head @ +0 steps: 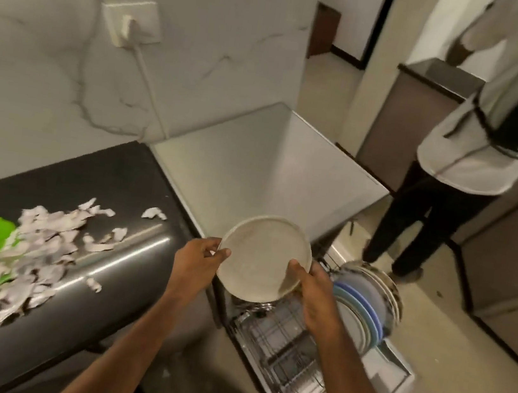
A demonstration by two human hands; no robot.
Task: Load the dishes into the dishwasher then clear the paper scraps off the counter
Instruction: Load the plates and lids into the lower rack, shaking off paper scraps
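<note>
Both hands (201, 256) (311, 287) grip plate (262, 256) above rack (280, 342)

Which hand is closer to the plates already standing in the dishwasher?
Right. The right hand grips the cream plate just beside the racked plates; the left hand holds its opposite edge, farther away.

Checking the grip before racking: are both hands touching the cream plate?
Touching. The head view shows the left hand pinching the left rim of the cream plate, the right hand gripping its right rim.
</note>
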